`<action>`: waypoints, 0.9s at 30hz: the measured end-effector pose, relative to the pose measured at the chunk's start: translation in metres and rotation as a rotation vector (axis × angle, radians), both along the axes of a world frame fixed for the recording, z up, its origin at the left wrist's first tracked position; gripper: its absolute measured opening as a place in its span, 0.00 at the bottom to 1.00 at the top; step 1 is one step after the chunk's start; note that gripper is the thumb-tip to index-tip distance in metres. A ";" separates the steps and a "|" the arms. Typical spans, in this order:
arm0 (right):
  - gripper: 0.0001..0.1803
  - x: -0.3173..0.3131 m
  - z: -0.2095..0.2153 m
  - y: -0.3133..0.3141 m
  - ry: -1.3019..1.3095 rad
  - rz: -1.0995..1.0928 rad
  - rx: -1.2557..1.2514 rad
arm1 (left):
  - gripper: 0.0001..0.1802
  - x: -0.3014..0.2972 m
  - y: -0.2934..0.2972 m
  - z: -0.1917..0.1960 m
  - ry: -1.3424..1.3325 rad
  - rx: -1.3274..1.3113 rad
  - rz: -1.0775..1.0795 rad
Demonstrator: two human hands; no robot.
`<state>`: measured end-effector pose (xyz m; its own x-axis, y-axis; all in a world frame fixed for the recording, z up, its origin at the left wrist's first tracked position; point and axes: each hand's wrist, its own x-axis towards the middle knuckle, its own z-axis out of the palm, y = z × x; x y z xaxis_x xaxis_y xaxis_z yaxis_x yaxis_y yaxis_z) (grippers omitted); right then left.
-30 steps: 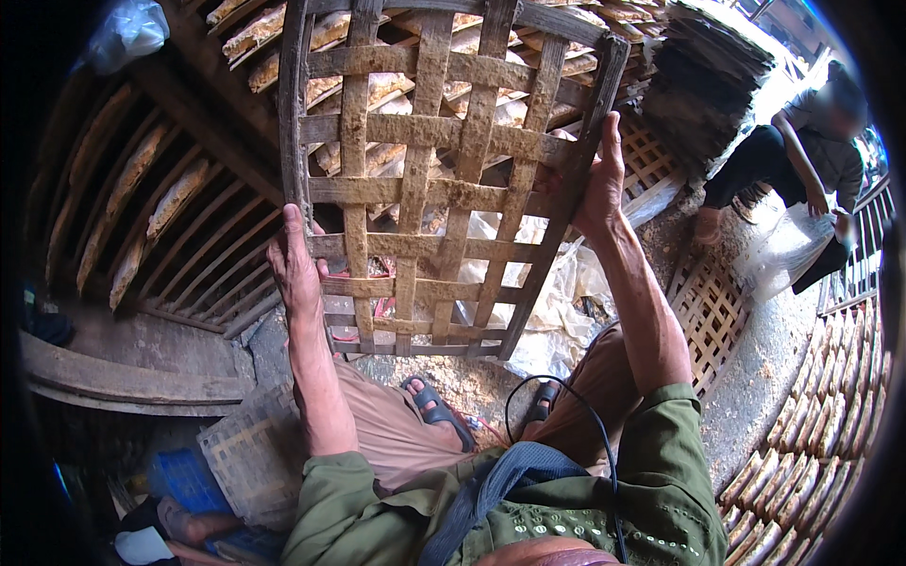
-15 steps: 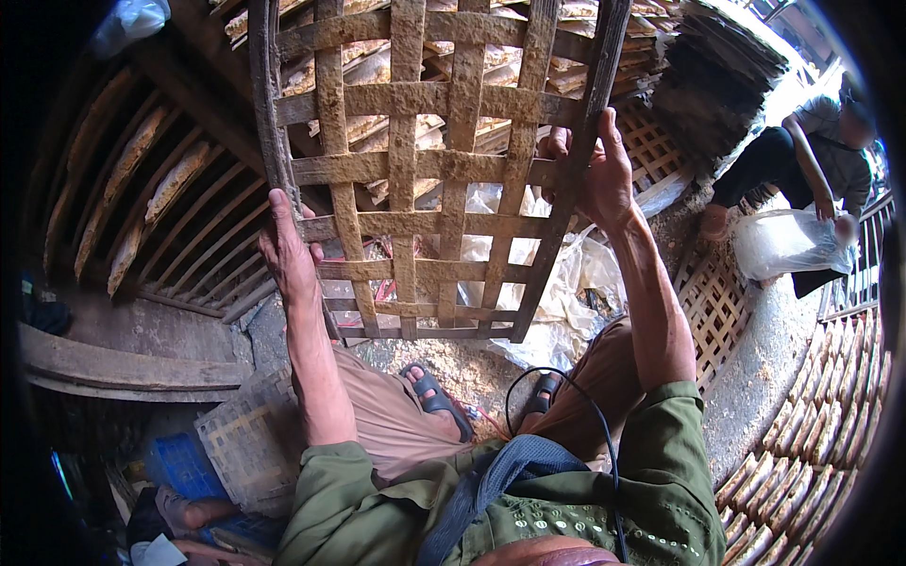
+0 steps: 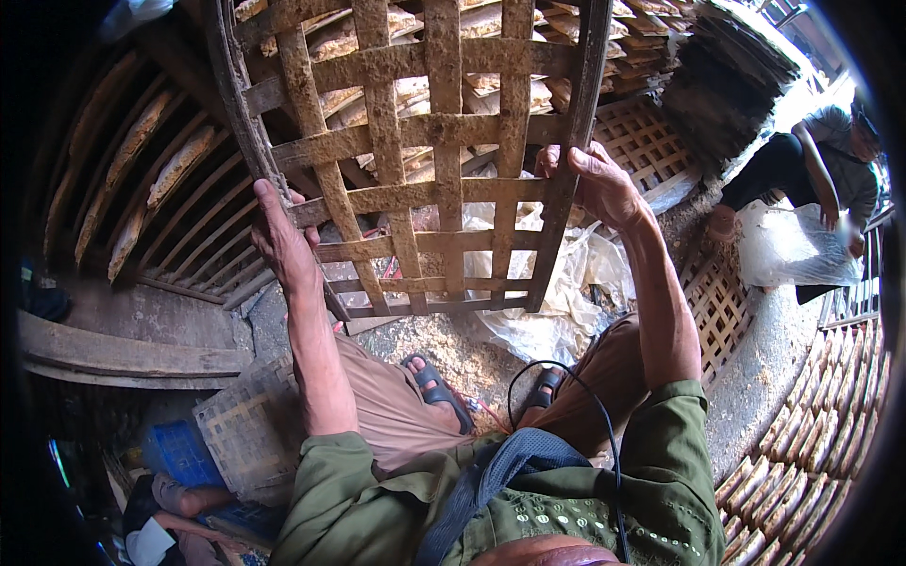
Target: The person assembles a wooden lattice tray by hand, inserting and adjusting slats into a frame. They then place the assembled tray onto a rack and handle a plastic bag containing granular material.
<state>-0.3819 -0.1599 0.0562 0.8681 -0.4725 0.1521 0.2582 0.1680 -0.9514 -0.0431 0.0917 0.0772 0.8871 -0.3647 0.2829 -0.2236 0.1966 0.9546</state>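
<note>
A woven bamboo rack (image 3: 444, 127) with dark wooden side rails is held up in front of me, tilted, crusted with pale brown residue along its slats. My left hand (image 3: 286, 243) is closed around the left rail near its lower part, thumb upward. On the opposite rail my right hand (image 3: 609, 191) grips with its thumb on the near side and fingertips showing through the lattice. Nothing lies on the slats. Through the gaps, crumpled clear plastic sheeting (image 3: 557, 321) shows on the crumb-strewn floor beyond my sandalled feet.
Stacked racks bearing pale slabs (image 3: 495, 21) stand ahead. Slatted shelving (image 3: 175, 174) is at left, above a curved wooden beam (image 3: 132, 357). Lattice panels (image 3: 715, 316) lean at right. A co-worker (image 3: 835, 170) crouches there with a plastic bag (image 3: 793, 250). Rows of slabs (image 3: 816, 415) fill the lower right.
The rack has shifted up and a little left, its top leaning further left. My right hand's thumb has come down from pointing up. The co-worker's head and bag have shifted slightly.
</note>
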 end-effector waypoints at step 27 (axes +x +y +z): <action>0.16 -0.006 -0.019 0.026 0.904 -0.040 -0.784 | 0.37 0.002 -0.001 0.001 0.136 -0.161 0.063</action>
